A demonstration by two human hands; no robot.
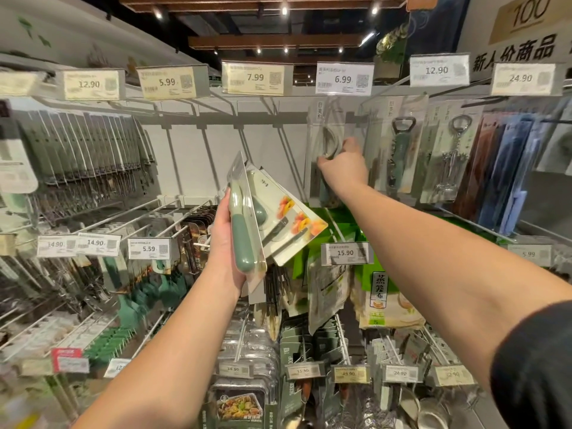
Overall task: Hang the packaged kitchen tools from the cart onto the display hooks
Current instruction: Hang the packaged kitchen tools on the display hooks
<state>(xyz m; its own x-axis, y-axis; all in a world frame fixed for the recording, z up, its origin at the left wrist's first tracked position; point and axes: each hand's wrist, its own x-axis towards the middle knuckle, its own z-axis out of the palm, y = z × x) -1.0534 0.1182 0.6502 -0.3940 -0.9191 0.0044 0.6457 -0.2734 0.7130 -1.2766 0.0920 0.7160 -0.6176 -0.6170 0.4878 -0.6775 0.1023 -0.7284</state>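
Note:
My left hand (223, 243) grips a fanned stack of packaged kitchen tools (269, 218) at mid-frame; the front pack shows a green-handled tool in clear plastic, and the packs behind carry fruit pictures. My right hand (343, 167) reaches up to the top row and pinches a clear packaged peeler (325, 144), which hangs under the 6.99 price tag (344, 78). The hook (332, 102) that carries this pack is mostly hidden behind the tag. The cart is out of sight.
Bare white hooks (235, 119) jut out under the 5.99 and 7.99 tags, left of the peeler. Packaged bottle openers (399, 144) and corkscrews (452, 150) hang to the right. Knife packs (93, 156) fill the left. Lower rows hold green bags (380, 292) and more packs.

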